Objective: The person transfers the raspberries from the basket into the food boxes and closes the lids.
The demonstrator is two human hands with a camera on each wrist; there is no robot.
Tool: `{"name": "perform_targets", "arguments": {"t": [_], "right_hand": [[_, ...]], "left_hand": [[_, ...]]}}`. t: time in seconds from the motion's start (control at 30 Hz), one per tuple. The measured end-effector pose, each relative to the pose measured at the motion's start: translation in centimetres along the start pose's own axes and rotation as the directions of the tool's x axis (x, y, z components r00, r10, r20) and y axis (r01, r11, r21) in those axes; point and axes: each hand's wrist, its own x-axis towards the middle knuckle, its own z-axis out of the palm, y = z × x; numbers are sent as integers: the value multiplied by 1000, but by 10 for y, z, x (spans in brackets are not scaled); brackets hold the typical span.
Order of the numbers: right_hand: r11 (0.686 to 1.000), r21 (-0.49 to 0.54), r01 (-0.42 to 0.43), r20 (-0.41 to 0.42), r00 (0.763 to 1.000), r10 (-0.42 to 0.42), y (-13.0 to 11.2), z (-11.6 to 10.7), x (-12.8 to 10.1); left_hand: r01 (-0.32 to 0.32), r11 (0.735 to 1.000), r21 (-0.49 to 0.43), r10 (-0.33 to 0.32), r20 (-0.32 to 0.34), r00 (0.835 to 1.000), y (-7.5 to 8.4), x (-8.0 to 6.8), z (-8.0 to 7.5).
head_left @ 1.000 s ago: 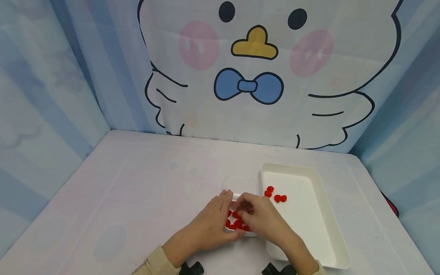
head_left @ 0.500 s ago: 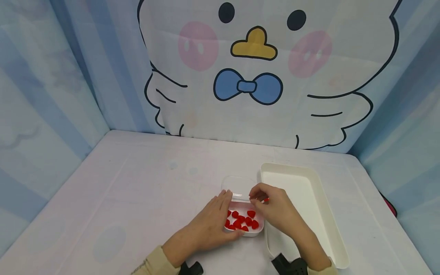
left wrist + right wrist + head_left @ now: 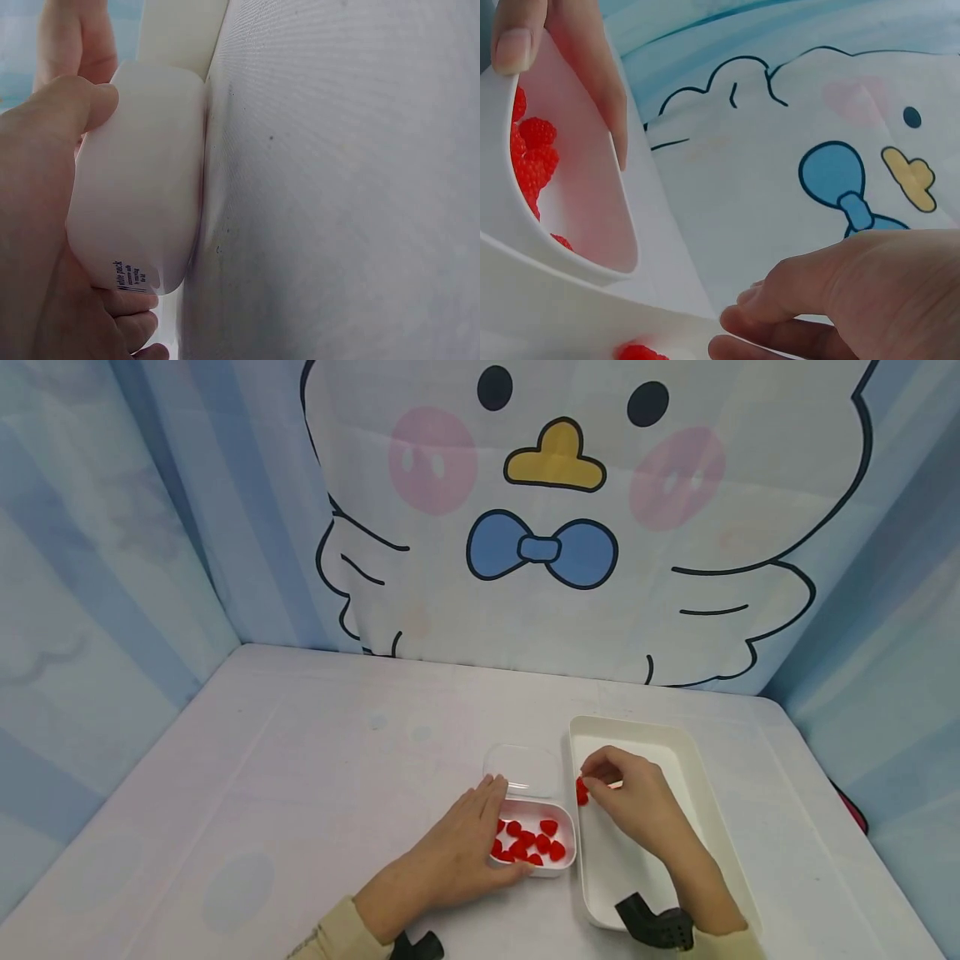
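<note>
My left hand holds a small white plastic box, its thumb over the near rim and its fingers along the left side. Several red raspberries lie inside the box. A clear lid lies open behind it, apparently attached. My right hand is over the left side of a white tray, thumb and fingers loosely bent. Red raspberries sit by the tray's left wall, right at the fingertips. In the right wrist view nothing shows between the fingertips; the hand hides part of the tray.
The tray's raised rim stands close to the box's right side. A white cloth covers the table. Behind it hangs a backdrop with a cartoon figure, and blue curtains enclose both sides.
My right hand has moved right and away, from inside the box to over the tray, uncovering the raspberries in the box. The left hand and box have stayed in place.
</note>
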Motion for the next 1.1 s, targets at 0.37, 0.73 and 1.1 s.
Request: {"name": "perform_targets", "arguments": {"t": [0.37,0.73,1.1], "right_hand": [[995,-16,-94,-18,995,94,16,-7,0],[990,-33,-139,-2,990,139,34,-8,2],[982,-73,-174,-5,985,174,45,-7,6]], "left_hand": [[5,1000,-13,-5,-4,1000,1,-2,-1],[5,1000,-12,-5,-6,1000,2,-1,0],[4,1000,-19,-4,-12,1000,1,-2,1]]}}
